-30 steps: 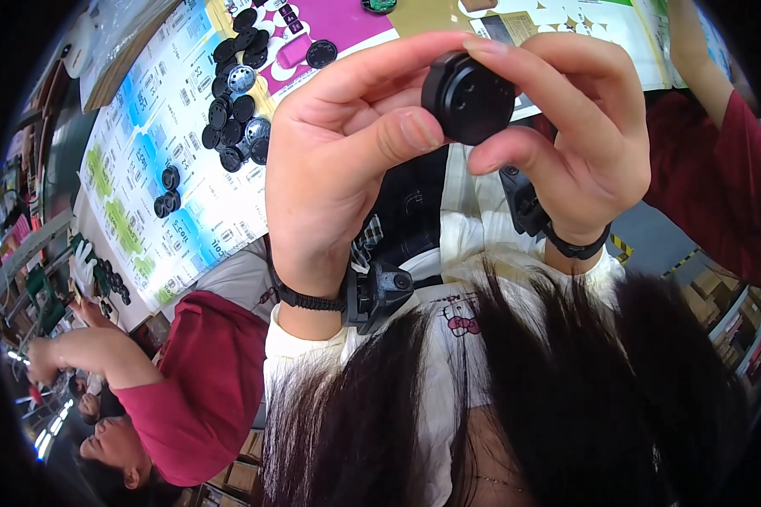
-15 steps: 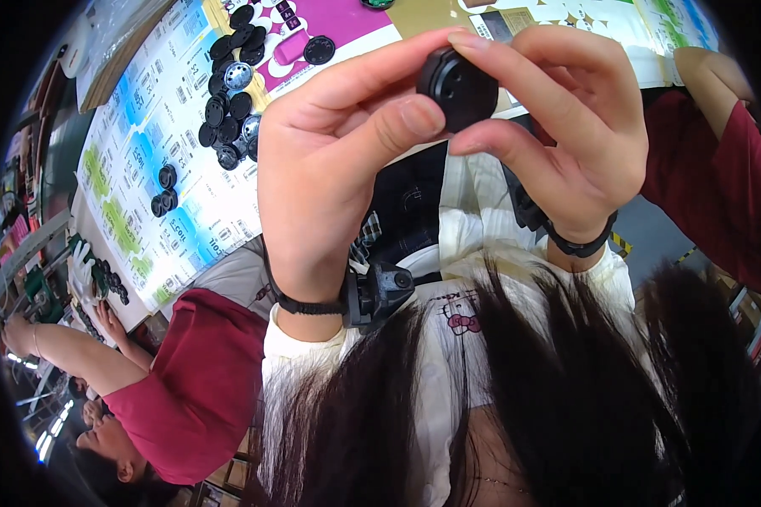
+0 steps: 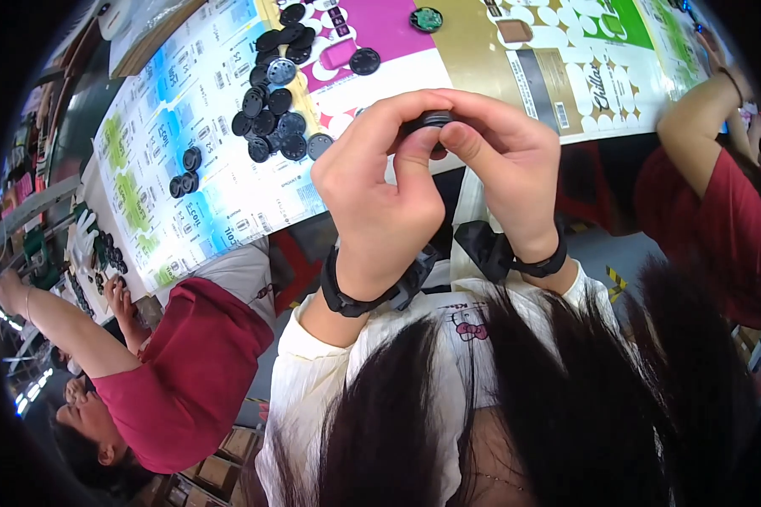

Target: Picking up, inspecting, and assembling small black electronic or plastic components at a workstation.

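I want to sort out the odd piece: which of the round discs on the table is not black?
The green disc at the far edge of the table, alone on the gold sheet. The discs in the pile are all black or dark grey.

The desk (image 3: 448, 169) is covered by flattened printed cardboard package sheets. A white sheet with blue and green label blocks (image 3: 186, 169) lies at left, a magenta one (image 3: 380, 29) mid-top, and a gold, green and white one (image 3: 566, 59) at right.

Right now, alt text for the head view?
Both hands, left hand and right hand, pinch a small black round part between the fingertips above a table covered with printed sheets. A pile of black discs lies beyond.
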`<state>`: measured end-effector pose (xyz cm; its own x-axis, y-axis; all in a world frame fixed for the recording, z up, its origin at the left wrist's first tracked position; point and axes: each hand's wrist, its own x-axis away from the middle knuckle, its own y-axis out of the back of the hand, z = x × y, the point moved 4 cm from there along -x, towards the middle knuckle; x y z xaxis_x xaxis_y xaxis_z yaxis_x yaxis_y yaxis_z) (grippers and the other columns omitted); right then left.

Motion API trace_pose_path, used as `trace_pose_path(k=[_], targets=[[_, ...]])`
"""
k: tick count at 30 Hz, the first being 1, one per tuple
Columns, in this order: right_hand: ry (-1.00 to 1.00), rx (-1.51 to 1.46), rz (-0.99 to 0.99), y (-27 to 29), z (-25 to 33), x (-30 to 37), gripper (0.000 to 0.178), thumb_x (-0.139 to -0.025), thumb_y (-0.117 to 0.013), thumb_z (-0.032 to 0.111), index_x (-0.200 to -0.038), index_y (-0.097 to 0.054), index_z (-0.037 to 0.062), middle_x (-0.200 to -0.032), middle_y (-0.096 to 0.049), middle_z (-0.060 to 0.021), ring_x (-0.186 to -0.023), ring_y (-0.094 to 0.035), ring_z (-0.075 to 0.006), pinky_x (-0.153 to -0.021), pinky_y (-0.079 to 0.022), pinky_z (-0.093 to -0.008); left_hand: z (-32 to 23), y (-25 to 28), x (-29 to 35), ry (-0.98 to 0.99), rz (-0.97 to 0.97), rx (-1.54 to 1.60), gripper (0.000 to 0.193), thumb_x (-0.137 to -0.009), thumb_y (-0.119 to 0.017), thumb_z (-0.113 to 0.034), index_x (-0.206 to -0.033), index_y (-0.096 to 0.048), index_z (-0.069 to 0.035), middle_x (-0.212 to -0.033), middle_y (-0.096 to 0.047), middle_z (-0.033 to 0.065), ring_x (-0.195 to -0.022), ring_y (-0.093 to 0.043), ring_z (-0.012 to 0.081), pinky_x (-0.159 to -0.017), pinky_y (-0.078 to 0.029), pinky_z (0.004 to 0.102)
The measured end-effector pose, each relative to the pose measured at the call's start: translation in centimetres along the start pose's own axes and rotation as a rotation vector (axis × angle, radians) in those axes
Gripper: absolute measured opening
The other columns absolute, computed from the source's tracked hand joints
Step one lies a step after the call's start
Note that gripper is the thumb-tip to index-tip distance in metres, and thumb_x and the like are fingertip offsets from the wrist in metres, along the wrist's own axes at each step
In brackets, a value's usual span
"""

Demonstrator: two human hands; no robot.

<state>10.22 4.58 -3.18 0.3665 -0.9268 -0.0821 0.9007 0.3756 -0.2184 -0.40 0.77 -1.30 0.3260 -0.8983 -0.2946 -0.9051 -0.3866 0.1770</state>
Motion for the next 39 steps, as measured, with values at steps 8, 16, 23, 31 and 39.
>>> trace_pose_path(k=[8,16,23,31,39], targets=[[0.224,0.756,0.394,-3.4,-2.9,-9.5,0.031,-0.072,-0.060,0.011,-0.102,-0.053,0.0041,-0.091,-0.053,-0.0083,-0.077,-0.055,-0.0183,-0.070,-0.045,-0.0269,7.4,12.4,-6.6,0.304,-0.001,-0.301,0.027,-0.076,-0.042,0.002,-0.101,-0.053,0.000,-0.091,-0.056,0.0140,-0.071,-0.058,0.0172,-0.064,-0.046,0.0260],[0.503,1.126,0.557,-9.1,-7.1,-15.5,0.027,-0.066,-0.064,0.011,-0.090,-0.056,0.0027,-0.086,-0.054,-0.0118,-0.078,-0.055,-0.0265,-0.066,-0.045,-0.0332,13.6,20.6,-7.5,0.329,0.051,-1.238,0.035,-0.075,-0.046,-0.006,-0.110,-0.049,-0.004,-0.115,-0.045,0.0208,-0.105,-0.043,0.0341,-0.091,-0.032,0.0360],[0.569,1.266,0.478,-7.4,-5.1,-14.9,0.017,-0.068,-0.061,0.009,-0.084,-0.058,0.0023,-0.077,-0.058,-0.0107,-0.071,-0.056,-0.0273,-0.064,-0.045,-0.0341,7.2,11.7,-8.7,-0.011,0.105,-1.051,0.033,-0.074,-0.049,-0.006,-0.107,-0.051,-0.003,-0.114,-0.043,0.0241,-0.104,-0.043,0.0353,-0.089,-0.035,0.0371],[0.017,0.581,0.161,1.8,-0.5,-10.5,0.017,-0.081,-0.051,0.008,-0.096,-0.054,0.0003,-0.080,-0.058,-0.0059,-0.071,-0.057,-0.0126,-0.064,-0.045,-0.0228,4.8,2.9,-11.0,-0.088,0.223,-0.772,0.026,-0.072,-0.056,-0.015,-0.095,-0.058,-0.003,-0.095,-0.056,0.0161,-0.091,-0.052,0.0309,-0.079,-0.041,0.0363],[0.104,0.319,-0.127,9.0,1.2,-5.7,0.018,-0.084,-0.047,0.009,-0.097,-0.051,-0.0026,-0.082,-0.055,-0.0054,-0.069,-0.053,-0.0100,-0.065,-0.045,-0.0216,8.3,-5.2,-11.6,0.038,0.525,-0.757,0.022,-0.068,-0.060,-0.018,-0.084,-0.058,-0.003,-0.083,-0.057,0.0139,-0.079,-0.054,0.0300,-0.069,-0.044,0.0380]])
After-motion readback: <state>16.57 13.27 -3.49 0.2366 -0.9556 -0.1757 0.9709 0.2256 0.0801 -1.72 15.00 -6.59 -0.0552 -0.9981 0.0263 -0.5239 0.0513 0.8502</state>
